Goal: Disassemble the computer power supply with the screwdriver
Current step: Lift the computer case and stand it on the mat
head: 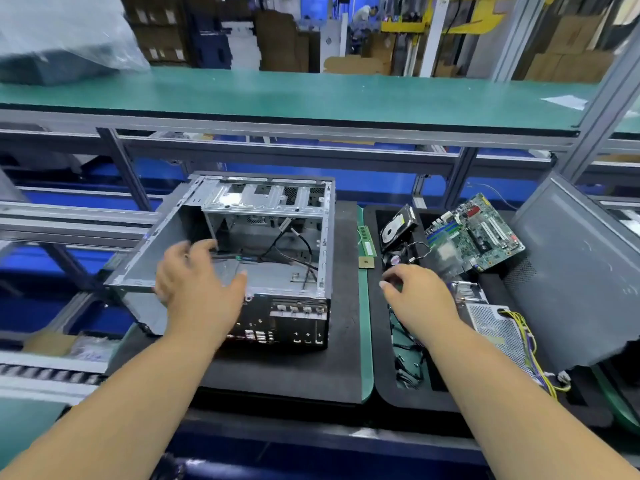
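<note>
2 bare forearms reach forward from the bottom edge. The left hand (197,282) hovers over the near edge of the open computer case (242,258), fingers spread and relaxed, gripping nothing. The right hand (419,299) hangs over a black foam tray (384,393), fingers loosely curled downward; I cannot tell whether they pinch anything small. No screwdriver is visible.

The power supply (498,330), 1 perforated metal box, already lies out of the case in the tray, just right of the right wrist, with 1 bundle of yellow and purple wires (530,351) trailing toward the viewer. It probably handles as a stiff, fairly heavy block with sharp sheet-metal edges; taking it by its 2 long flat sides seems safer than lifting by the floppy wires.

Loose black cables (408,362) lie in the tray near the wrist. Farther back sit 1 hard drive (398,225), 1 green circuit board (478,230) and 1 memory stick (365,239). A grey side panel (581,271) leans at the right. A green shelf (311,95) crosses behind.
</note>
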Available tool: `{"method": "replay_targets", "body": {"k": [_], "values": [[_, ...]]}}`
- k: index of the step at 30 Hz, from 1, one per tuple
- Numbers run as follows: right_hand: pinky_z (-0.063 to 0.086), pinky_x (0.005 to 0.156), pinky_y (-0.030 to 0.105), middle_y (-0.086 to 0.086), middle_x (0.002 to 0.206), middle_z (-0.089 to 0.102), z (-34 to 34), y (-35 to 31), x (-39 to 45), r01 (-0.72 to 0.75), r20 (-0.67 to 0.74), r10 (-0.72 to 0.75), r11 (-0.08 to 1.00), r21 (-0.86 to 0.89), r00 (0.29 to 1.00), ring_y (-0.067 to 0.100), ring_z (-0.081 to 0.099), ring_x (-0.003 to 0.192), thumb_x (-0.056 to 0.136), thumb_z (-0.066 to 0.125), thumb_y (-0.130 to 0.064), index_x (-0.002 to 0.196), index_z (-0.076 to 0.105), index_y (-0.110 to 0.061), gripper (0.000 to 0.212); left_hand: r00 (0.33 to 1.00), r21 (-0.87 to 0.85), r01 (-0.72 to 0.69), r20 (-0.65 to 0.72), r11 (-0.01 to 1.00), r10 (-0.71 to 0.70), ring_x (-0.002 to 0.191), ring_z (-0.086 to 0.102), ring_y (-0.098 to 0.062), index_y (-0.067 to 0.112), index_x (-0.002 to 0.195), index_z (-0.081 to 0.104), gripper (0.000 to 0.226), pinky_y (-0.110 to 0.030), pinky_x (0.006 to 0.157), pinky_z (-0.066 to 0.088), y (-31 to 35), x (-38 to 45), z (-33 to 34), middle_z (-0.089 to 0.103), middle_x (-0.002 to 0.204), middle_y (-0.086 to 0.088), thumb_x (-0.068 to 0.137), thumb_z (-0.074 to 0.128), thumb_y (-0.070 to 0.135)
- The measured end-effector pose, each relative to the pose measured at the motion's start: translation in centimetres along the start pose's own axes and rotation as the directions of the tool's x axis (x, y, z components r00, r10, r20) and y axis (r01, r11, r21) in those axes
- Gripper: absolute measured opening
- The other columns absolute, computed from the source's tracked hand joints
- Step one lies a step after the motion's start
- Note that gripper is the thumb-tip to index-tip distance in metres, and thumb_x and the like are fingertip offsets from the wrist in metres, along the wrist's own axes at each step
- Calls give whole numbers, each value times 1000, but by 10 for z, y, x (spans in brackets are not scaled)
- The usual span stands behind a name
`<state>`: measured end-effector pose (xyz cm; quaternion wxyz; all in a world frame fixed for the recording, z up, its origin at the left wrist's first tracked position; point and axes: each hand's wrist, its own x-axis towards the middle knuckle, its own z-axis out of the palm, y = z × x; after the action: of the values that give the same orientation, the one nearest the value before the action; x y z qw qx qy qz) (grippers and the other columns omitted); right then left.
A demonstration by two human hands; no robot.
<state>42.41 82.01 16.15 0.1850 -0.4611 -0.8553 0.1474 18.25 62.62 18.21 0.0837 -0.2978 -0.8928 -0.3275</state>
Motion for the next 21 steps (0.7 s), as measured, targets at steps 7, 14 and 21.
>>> {"method": "replay_targets", "body": {"k": [7,14,21], "values": [[33,109,31,-3,131,55,12,-73,21,275,85,-287,952,132,954,17,44,125,99,54,-26,128,60,-19,31,905,196,343,191,919,-379,149,-12,-35,28,151,23,79,-55,119,-4,-63,48,5,-9,163,-8,87,60,54],[9,116,24,-3,154,35,43,-107,58,291,254,-306,952,96,918,14,18,145,95,61,-21,133,58,-19,39,887,187,284,321,940,-332,146,-27,-34,39,154,14,76,-56,121,1,-80,63,18,-17,163,-3,89,51,50],[9,121,39,-6,152,35,78,-124,65,211,290,-205,977,11,935,12,1,150,91,53,-25,123,64,-29,34,885,119,187,410,975,-220,144,-31,-32,39,154,10,74,-56,120,9,-101,100,12,-20,162,-3,91,49,45]]}}
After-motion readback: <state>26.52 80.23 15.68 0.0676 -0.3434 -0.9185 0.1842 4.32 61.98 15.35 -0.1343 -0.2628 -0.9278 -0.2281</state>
